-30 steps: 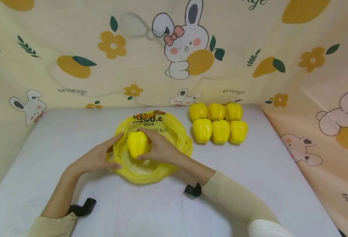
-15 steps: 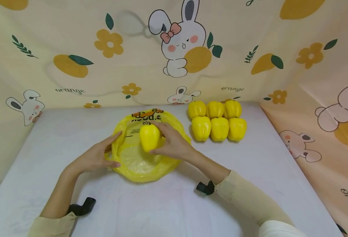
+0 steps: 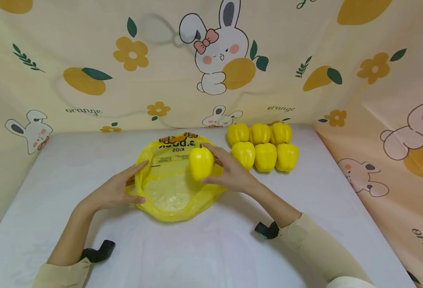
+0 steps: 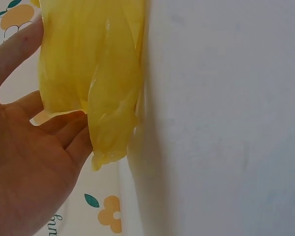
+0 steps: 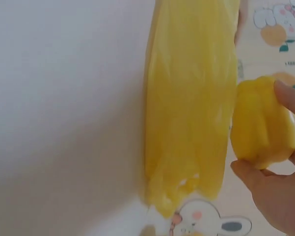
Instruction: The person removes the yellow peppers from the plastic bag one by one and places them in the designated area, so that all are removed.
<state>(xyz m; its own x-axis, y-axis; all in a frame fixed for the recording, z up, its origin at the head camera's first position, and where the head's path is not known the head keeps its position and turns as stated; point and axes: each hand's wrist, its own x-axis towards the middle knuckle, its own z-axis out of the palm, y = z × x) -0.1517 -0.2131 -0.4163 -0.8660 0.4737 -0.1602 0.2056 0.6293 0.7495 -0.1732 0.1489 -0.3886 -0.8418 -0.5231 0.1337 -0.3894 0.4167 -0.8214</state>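
My right hand [image 3: 233, 171] holds a yellow bell pepper [image 3: 201, 164] upright over the right side of an opened yellow plastic bag [image 3: 161, 214]. Thumb and fingers pinch the pepper [image 5: 262, 123] from its sides in the right wrist view, just beside the bag [image 5: 191, 98]. At the bag's left rim, my left hand [image 3: 112, 190] rests with its fingers and thumb spread against the plastic. Some of its fingers pass behind the hanging bag [image 4: 98, 64] in the left wrist view, so their tips are hidden. The bag's visible floor shows bare plastic.
Several yellow bell peppers [image 3: 265, 157] stand in two rows at the back right, close to the right hand. A white-covered table [image 3: 197, 256] lies beneath everything. Printed cloth [image 3: 125, 88] hangs behind it and along the sides.
My right hand has lifted the pepper and carried it rightward from the left part of the bag's opening to its right side. The left hand has stayed at the rim.
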